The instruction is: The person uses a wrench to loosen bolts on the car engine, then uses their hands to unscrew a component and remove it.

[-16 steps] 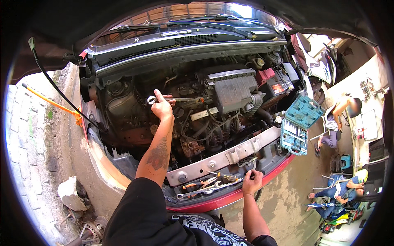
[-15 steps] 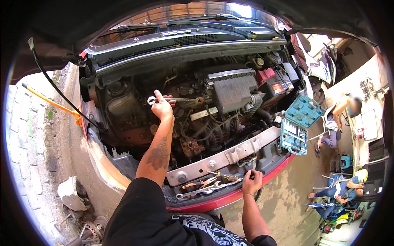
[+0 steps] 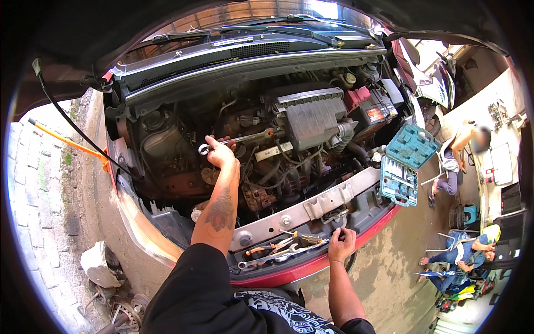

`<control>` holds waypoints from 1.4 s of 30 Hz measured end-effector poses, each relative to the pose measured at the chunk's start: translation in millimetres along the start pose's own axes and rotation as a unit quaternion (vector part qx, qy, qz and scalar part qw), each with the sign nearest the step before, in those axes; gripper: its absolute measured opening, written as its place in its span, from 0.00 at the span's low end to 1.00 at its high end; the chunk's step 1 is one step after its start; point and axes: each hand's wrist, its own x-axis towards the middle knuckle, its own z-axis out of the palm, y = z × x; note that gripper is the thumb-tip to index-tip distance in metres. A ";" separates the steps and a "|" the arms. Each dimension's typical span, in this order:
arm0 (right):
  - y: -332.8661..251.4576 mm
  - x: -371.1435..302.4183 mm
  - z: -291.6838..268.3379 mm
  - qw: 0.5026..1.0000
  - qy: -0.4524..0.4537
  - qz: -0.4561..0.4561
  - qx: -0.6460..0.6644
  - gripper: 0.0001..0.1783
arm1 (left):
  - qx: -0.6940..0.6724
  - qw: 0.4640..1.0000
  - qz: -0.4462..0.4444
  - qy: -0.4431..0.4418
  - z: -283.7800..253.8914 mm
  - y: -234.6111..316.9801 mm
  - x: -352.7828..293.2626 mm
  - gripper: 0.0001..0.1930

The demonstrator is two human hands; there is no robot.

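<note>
Over the engine bay (image 3: pixel 183 183) of a red car, my left hand (image 3: pixel 221 156) is closed round a long metal wrench (image 3: pixel 250 137). The wrench's shiny round end (image 3: pixel 204 149) sticks out past my thumb, and its shaft runs right towards the black air filter box (image 3: pixel 314 125). What its far end sits on is too small to make out. My right hand (image 3: pixel 342 243) is at the car's front edge, fingers curled in; anything inside them is hidden. To its left, wrenches (image 3: pixel 283 256), orange-handled pliers (image 3: pixel 257 250) and a yellow-handled tool (image 3: pixel 311 239) lie in the front trough.
A blue socket case (image 3: pixel 399 181) rests opened at the front right corner, below the battery (image 3: pixel 378 114). An orange bar (image 3: pixel 67 140) stands off the left fender. On the right are two people (image 3: pixel 459 150), one sitting. A black prop cable (image 3: pixel 78 119) crosses the left side.
My left hand has moved slightly down, swinging the wrench's round end towards me. The view has shifted a little. My right hand stays at the front edge.
</note>
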 end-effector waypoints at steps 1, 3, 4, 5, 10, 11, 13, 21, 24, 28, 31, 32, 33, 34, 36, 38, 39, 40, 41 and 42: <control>-2.4 0.0 -0.3 1.000 -0.002 0.009 0.006 0.06 | -0.008 1.000 -0.007 0.001 -1.3 0.1 4.5 0.29; -5.8 -2.2 0.4 1.000 -0.012 0.023 0.007 0.05 | -0.024 0.997 -0.068 0.017 -10.9 0.7 24.1 0.28; -5.6 -1.4 0.0 0.999 -0.014 0.029 0.003 0.05 | -0.024 0.995 -0.092 0.026 -15.6 0.0 27.2 0.29; -5.6 -0.5 0.5 1.000 -0.008 0.017 0.003 0.05 | -0.021 0.994 -0.104 0.014 -19.3 1.5 32.2 0.29; -0.4 -0.7 1.1 1.000 0.003 0.000 0.000 0.06 | -0.062 0.989 -0.136 0.008 -17.7 -3.9 40.4 0.30; -1.3 -0.6 2.1 1.000 0.000 -0.002 0.004 0.06 | -0.043 0.994 -0.101 -0.028 -20.9 -2.4 42.9 0.30; -4.2 -2.6 3.9 1.000 -0.006 -0.004 0.013 0.06 | -0.004 0.995 -0.031 -0.098 -34.4 1.4 46.4 0.30; -3.9 -0.9 -0.9 1.000 0.006 0.005 0.016 0.05 | 0.105 0.918 0.087 -0.373 23.2 55.1 -16.4 0.20; -3.1 1.2 0.5 1.000 0.004 0.018 0.023 0.06 | 0.136 0.898 0.153 -0.390 41.4 53.7 -25.1 0.19; 2.0 -2.5 1.3 0.999 0.005 0.028 0.024 0.06 | 0.174 0.877 0.210 -0.395 53.6 46.9 -37.3 0.20; -2.0 -0.4 -0.1 0.999 0.012 0.026 0.028 0.06 | 0.195 0.864 0.236 -0.398 60.0 44.2 -48.7 0.20; -3.4 -0.1 -0.1 0.999 0.014 0.026 0.030 0.06 | 0.202 0.861 0.244 -0.398 62.2 43.8 -51.7 0.20; -4.1 -0.5 0.3 0.999 0.014 0.027 0.036 0.06 | 0.209 0.859 0.249 -0.396 64.6 43.2 -54.8 0.20; -3.9 -1.2 -0.3 0.999 0.014 0.028 0.040 0.06 | 0.216 0.858 0.252 -0.393 66.5 41.7 -58.4 0.20; -3.3 -1.6 -1.0 0.998 0.012 0.032 0.043 0.07 | 0.227 0.854 0.261 -0.389 70.8 39.0 -65.0 0.20; -2.4 -0.9 -1.4 0.999 0.007 0.038 0.037 0.07 | 0.237 0.849 0.268 -0.389 75.0 35.6 -73.0 0.19; -2.2 -1.2 -1.3 0.998 0.014 0.031 0.044 0.06 | 0.245 0.844 0.276 -0.390 75.4 33.5 -77.4 0.19; -2.3 -0.8 -0.5 0.998 0.021 0.024 0.051 0.05 | 0.252 0.838 0.286 -0.391 76.4 32.6 -82.8 0.18; -2.3 -0.6 0.0 0.998 0.028 0.016 0.059 0.05 | 0.258 0.832 0.295 -0.392 77.4 31.7 -88.2 0.18; -2.2 -0.6 0.1 0.998 0.028 0.018 0.060 0.05 | 0.252 0.830 0.308 -0.391 78.4 30.8 -93.4 0.15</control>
